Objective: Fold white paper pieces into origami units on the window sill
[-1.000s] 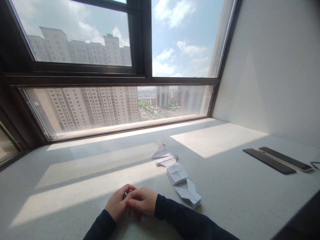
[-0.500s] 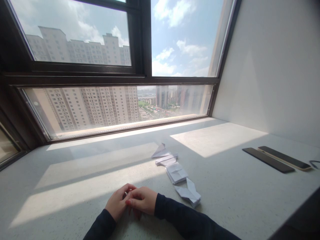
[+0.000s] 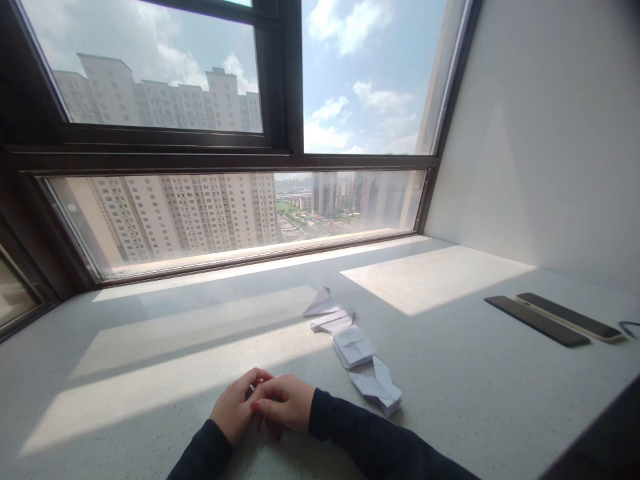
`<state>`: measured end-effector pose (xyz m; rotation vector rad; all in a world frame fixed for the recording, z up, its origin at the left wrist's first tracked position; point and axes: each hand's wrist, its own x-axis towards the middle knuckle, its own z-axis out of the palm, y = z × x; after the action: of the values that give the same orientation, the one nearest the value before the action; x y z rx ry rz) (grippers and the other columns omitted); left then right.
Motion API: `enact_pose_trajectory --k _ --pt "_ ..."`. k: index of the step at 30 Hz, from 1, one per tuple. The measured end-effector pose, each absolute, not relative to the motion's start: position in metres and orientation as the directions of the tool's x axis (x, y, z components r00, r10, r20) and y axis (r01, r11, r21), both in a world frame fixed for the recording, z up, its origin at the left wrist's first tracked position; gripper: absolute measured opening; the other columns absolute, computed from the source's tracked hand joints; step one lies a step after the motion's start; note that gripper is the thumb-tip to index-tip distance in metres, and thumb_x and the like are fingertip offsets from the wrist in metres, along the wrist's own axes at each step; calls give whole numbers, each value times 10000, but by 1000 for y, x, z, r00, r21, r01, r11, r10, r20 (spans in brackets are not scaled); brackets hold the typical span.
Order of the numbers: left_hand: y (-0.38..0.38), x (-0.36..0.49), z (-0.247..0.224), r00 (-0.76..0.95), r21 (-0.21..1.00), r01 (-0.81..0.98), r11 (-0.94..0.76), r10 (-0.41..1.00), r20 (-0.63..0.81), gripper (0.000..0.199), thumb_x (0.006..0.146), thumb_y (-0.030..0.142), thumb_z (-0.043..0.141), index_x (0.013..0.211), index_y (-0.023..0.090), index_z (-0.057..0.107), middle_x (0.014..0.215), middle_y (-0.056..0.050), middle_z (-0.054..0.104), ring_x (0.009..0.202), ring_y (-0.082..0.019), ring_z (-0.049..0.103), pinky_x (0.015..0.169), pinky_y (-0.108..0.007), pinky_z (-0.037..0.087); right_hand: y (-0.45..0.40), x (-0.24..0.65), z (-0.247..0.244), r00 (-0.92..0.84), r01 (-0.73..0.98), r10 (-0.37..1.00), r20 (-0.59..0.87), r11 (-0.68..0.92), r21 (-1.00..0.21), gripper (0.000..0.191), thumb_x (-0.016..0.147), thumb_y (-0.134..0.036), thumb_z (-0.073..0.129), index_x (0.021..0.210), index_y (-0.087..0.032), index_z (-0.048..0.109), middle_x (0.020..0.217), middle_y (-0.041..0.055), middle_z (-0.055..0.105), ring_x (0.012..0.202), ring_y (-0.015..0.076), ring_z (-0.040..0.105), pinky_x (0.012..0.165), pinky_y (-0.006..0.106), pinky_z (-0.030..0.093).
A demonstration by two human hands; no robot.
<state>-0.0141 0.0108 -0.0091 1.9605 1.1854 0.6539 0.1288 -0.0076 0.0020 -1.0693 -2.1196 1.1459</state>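
Note:
My left hand (image 3: 236,408) and my right hand (image 3: 289,401) rest together above the white counter, with fingers overlapping and folded into each other. Both look closed, and no object shows between them; the undersides of the fingers are partly hidden. Just right of my right wrist lies a folded white paper piece (image 3: 379,390) with pointed flaps. Beyond it, in a slanting row towards the window, come a squarish folded paper stack (image 3: 353,347), a flatter folded piece (image 3: 333,321) and a pointed folded piece (image 3: 321,303). Neither hand touches the papers.
Two dark, flat, phone-like slabs (image 3: 537,321) (image 3: 567,315) lie side by side on the right of the counter (image 3: 440,360). A dark cable end (image 3: 629,328) is at the right edge. The window frame (image 3: 250,259) bounds the far side, and a white wall (image 3: 540,147) stands right.

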Motion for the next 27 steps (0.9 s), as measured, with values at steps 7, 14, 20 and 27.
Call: enact_pose_trajectory --k 7,14,20,27 --pt "10 -14 -9 433 807 515 -290 900 47 277 735 359 382 816 162 559 701 -11 630 609 -152 544 591 -245 405 -8 129 1 -567 418 823 40 329 -847 358 806 -374 380 747 -141 645 529 -16 577 563 105 549 613 213 404" --pt "9 -13 -7 429 808 513 -290 902 51 273 726 377 392 802 171 554 691 -1 627 600 -144 541 588 -236 407 -8 130 4 -571 421 820 42 336 -843 349 807 -368 383 746 -142 642 549 -14 587 600 114 562 638 220 405" --pt "11 -14 -7 434 794 530 -298 900 49 278 729 373 382 807 169 555 702 -6 627 618 -147 546 596 -236 406 -12 128 2 -559 403 827 63 337 -851 306 788 -384 422 765 -147 614 551 -21 570 579 109 547 604 220 411" --pt "17 -15 -14 419 785 524 -331 902 101 280 722 376 388 785 168 564 609 -3 609 566 -143 520 572 -241 390 -9 148 33 -465 477 818 340 555 -682 345 706 -463 512 924 -197 546 866 33 569 806 136 510 693 241 411"
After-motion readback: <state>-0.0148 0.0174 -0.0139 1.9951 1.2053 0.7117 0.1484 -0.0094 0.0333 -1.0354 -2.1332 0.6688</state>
